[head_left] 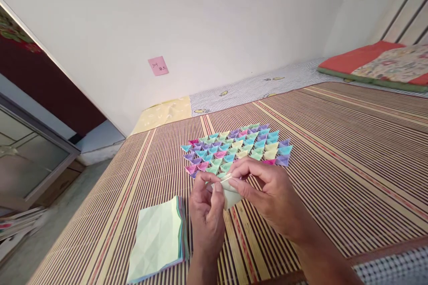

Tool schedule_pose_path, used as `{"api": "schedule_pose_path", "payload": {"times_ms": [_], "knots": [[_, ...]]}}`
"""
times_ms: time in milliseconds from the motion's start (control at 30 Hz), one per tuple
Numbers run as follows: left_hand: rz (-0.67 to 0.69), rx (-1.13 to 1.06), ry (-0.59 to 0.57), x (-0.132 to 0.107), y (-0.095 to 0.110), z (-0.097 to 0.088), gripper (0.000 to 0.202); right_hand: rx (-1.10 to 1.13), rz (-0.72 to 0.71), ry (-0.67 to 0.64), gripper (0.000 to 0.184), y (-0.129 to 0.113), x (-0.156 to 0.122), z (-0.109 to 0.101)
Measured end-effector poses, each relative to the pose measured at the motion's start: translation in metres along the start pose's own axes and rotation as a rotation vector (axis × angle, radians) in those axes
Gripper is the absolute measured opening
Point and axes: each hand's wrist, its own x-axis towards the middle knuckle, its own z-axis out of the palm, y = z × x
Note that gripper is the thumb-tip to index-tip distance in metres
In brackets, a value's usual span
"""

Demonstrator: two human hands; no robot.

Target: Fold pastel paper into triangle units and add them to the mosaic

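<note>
Head view: 2 hands meet on 1 piece of pale paper!
And here's the left hand [207, 207], thumb and index finger pinching the left end of the folded pale paper [232, 197], while the right hand [265, 189] pinches its top edge between thumb and fingers; the paper sits right between them, its lower part showing below the fingertips, and just beyond it come the rows of small folded paper boats [237, 144], purple, blue, green, yellow and pink, spread over the striped mat [321, 173]; over beside the left hand lies a stack of sheets [155, 236], pale green on top, and up on the white wall [234, 22], 1 pink note [158, 66]!
</note>
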Motion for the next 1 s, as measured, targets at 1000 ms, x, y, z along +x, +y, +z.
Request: {"api": "schedule_pose_path", "payload": {"times_ms": [1000], "knots": [[-0.227,-0.087,-0.239,0.008,0.016,0.001,0.029,-0.191,0.046,-0.104,0.007,0.009,-0.001,-0.012]]}}
